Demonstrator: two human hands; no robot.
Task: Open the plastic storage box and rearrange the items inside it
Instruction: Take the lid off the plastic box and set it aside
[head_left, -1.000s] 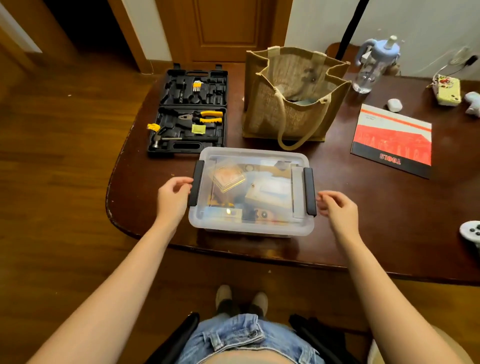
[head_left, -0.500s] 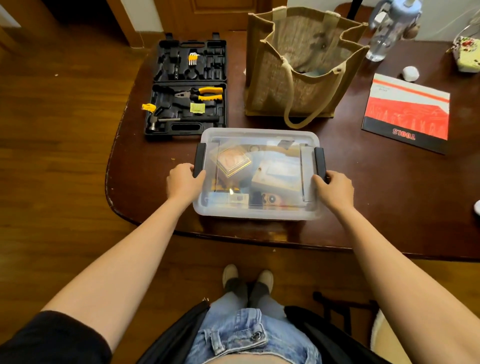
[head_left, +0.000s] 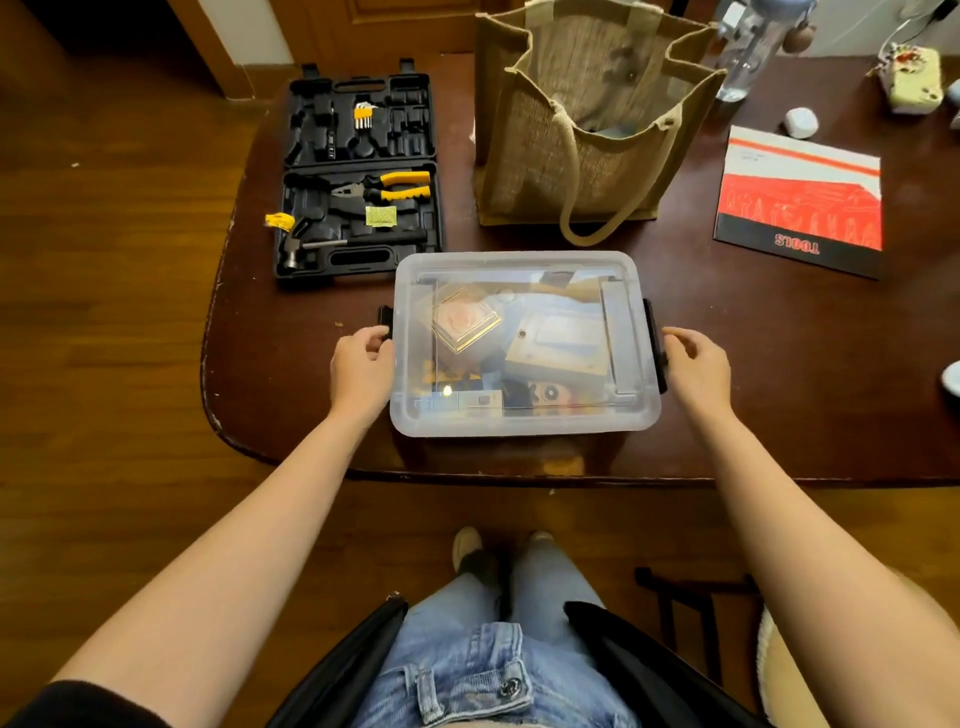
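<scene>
A clear plastic storage box (head_left: 524, 421) stands near the table's front edge with its lid (head_left: 519, 265) on. Through the lid I make out a gold-edged square packet (head_left: 465, 319), a flat tan box (head_left: 563, 348) and a small figure with big eyes (head_left: 548, 392). A black latch sits on each short side. My left hand (head_left: 361, 369) curls its fingers around the left latch (head_left: 385, 318). On the opposite side, my right hand (head_left: 693, 366) holds the right latch (head_left: 655, 343). Both latches hang off the lid's top.
An open black tool case (head_left: 358, 176) with yellow-handled pliers lies behind the box on the left. A jute tote bag (head_left: 587, 130) stands right behind it. A red tools booklet (head_left: 800, 202) and a water bottle (head_left: 748, 47) are at the right. The table's edge (head_left: 519, 475) is close to my legs.
Both hands closed in on the box's black side latches and pulled them outward, so the latches no longer lie over the lid. My view moved closer to the table.
</scene>
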